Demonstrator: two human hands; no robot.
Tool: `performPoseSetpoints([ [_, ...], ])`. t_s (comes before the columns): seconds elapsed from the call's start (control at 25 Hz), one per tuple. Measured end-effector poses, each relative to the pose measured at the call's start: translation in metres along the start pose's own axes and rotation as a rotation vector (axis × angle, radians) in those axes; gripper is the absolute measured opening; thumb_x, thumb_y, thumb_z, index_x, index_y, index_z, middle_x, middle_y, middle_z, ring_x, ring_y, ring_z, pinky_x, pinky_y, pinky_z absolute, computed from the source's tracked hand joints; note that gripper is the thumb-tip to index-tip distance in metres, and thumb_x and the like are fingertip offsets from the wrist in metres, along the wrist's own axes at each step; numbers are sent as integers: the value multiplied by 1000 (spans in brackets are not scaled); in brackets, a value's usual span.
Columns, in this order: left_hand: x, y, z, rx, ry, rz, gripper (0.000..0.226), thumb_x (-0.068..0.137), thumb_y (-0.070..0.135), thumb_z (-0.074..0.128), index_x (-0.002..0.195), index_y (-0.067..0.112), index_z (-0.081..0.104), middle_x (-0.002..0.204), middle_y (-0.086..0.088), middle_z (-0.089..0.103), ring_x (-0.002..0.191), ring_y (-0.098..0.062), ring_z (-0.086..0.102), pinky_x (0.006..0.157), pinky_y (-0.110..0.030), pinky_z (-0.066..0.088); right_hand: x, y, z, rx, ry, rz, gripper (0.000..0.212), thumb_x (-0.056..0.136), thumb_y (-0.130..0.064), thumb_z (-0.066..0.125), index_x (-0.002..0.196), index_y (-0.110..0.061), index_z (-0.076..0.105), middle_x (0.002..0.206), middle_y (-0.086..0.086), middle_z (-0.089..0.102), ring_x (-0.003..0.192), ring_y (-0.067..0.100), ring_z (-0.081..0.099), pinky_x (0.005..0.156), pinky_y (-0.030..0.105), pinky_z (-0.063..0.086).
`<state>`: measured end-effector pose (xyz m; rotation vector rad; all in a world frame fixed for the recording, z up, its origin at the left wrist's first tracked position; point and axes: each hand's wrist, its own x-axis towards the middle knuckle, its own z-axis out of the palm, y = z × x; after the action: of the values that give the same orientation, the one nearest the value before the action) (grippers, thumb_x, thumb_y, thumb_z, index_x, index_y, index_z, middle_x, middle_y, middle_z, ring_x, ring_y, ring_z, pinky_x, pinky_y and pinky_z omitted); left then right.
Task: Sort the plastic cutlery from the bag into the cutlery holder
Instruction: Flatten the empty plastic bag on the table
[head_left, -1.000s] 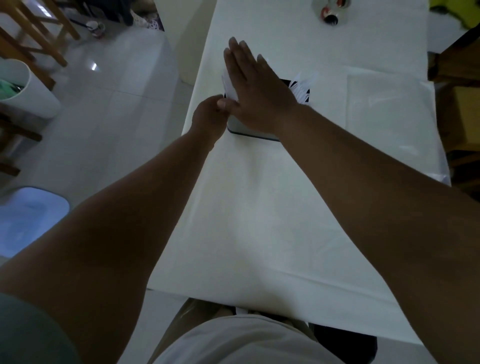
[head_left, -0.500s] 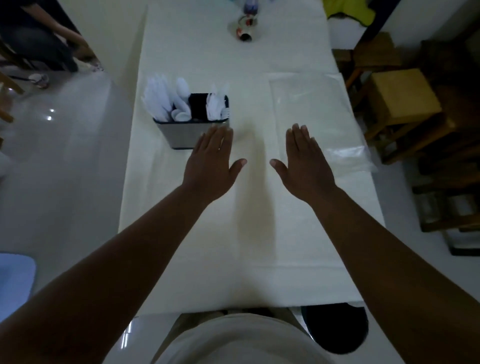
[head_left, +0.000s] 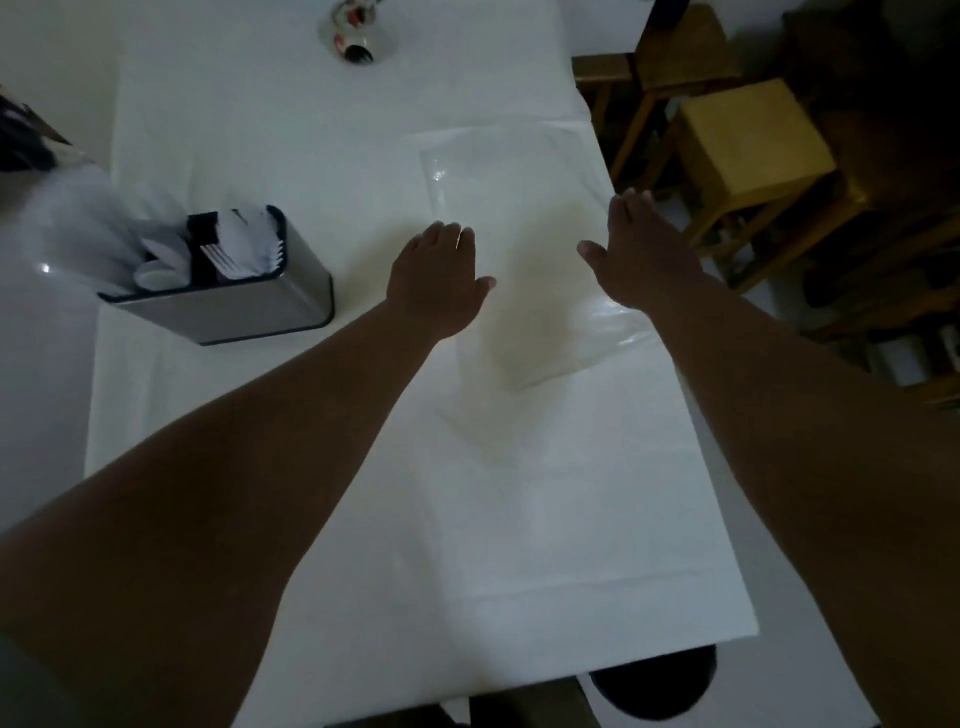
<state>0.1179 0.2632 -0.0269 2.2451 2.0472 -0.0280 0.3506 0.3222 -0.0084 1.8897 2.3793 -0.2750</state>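
Note:
A grey metal cutlery holder (head_left: 249, 306) stands at the left of the white table (head_left: 467, 519), with white plastic cutlery (head_left: 239, 254) sticking out of its compartments. A clear, flat plastic bag (head_left: 519, 208) lies on the table's right side and looks empty. My left hand (head_left: 441, 275) hovers flat with straight fingers over the bag's left edge. My right hand (head_left: 644, 249) is spread flat over the bag's right side near the table edge. Neither hand holds anything.
A small red and white bottle (head_left: 356, 39) lies at the far end of the table. Wooden stools (head_left: 743, 140) stand close to the table's right edge. Tiled floor (head_left: 41, 364) lies to the left, right beside the holder.
Both hands have left the cutlery holder and moved right, over the plastic bag. The view has swung right, so the holder now sits at the left.

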Motion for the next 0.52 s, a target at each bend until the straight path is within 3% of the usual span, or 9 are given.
performPoseSetpoints([
  [0.08, 19, 0, 11, 36, -8, -67, 61, 97, 49, 44, 137, 3, 42, 138, -18, 48, 128, -36, 43, 103, -45, 37, 20, 7, 10, -5, -51, -11, 67, 103, -49, 25, 147, 1, 31, 151, 23, 32, 143, 39, 28, 113, 50, 29],
  [0.16, 29, -2, 22, 33, -31, -165, 54, 96, 48, 46, 128, 5, 49, 128, -19, 51, 118, -37, 48, 96, -46, 42, 32, 11, 23, 14, -80, -29, 76, 95, -51, 4, 128, -1, 49, 128, 24, 49, 120, 41, 47, 98, 48, 40],
  [0.2, 32, -2, 28, -5, -45, -221, 51, 95, 47, 48, 127, 6, 50, 128, -18, 49, 118, -36, 48, 96, -46, 43, 36, 14, 34, 59, -70, -27, 73, 94, -48, 3, 120, -2, 54, 119, 23, 53, 112, 40, 52, 95, 45, 41],
  [0.28, 35, -1, 35, -149, -86, -358, 48, 94, 41, 54, 132, 12, 47, 131, -17, 44, 120, -35, 47, 98, -45, 43, 34, 10, 40, 142, -14, 49, 48, 99, -33, 21, 112, -6, 58, 115, 22, 58, 108, 39, 56, 95, 41, 42],
  [0.36, 39, 1, 36, -313, -75, -450, 44, 92, 22, 60, 134, 18, 47, 132, -14, 45, 121, -30, 50, 101, -40, 46, 32, 4, 40, 189, 71, 82, 32, 97, -17, 36, 115, -9, 62, 120, 20, 56, 112, 38, 55, 93, 36, 44],
  [0.44, 36, 2, 33, -446, -50, -475, 46, 86, 1, 58, 127, 21, 54, 128, -11, 52, 117, -25, 55, 100, -34, 48, 26, 5, 39, 288, 109, 132, 26, 96, -7, 49, 115, -10, 65, 124, 16, 56, 115, 32, 55, 91, 32, 45],
  [0.52, 25, -3, 29, -553, -40, -470, 44, 83, -4, 56, 119, 20, 61, 122, -9, 60, 112, -23, 59, 99, -30, 49, 15, 8, 36, 410, 101, 161, 23, 91, -6, 60, 112, -12, 67, 115, 10, 60, 113, 28, 58, 88, 29, 47],
])
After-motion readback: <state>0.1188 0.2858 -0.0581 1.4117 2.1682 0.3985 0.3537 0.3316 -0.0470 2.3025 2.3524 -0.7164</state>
